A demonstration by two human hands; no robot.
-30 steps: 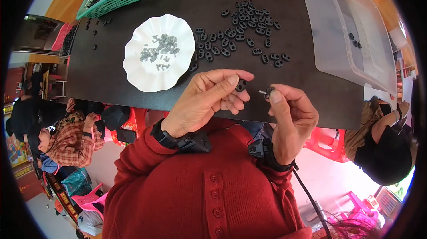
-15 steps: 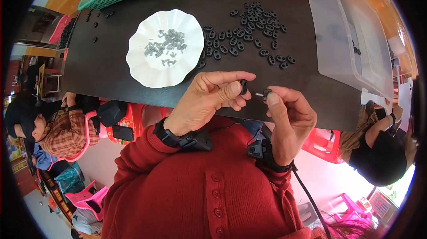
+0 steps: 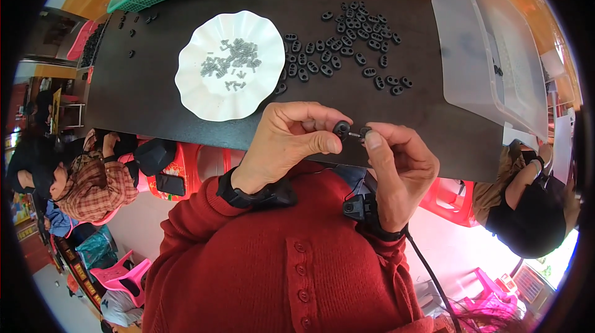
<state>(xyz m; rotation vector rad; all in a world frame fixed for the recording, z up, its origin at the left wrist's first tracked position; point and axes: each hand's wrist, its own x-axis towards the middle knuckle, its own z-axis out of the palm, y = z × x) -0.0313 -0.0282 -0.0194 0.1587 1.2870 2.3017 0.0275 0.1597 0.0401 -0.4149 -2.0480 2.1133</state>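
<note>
Pinching a small black toggle [image 3: 341, 127] just above the worktop's [image 3: 155, 97] near edge, the left hand [image 3: 290, 142] meets the right hand [image 3: 396, 162], which grips a tiny spring piece [image 3: 361, 133]; loose black toggles [image 3: 350, 48] and a white plate [image 3: 192, 94] lie beyond.

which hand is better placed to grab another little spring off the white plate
Left, probably. The left hand sits just below the white plate of small grey springs; the right hand is farther from it and pinches the spring end of the black piece.
</note>
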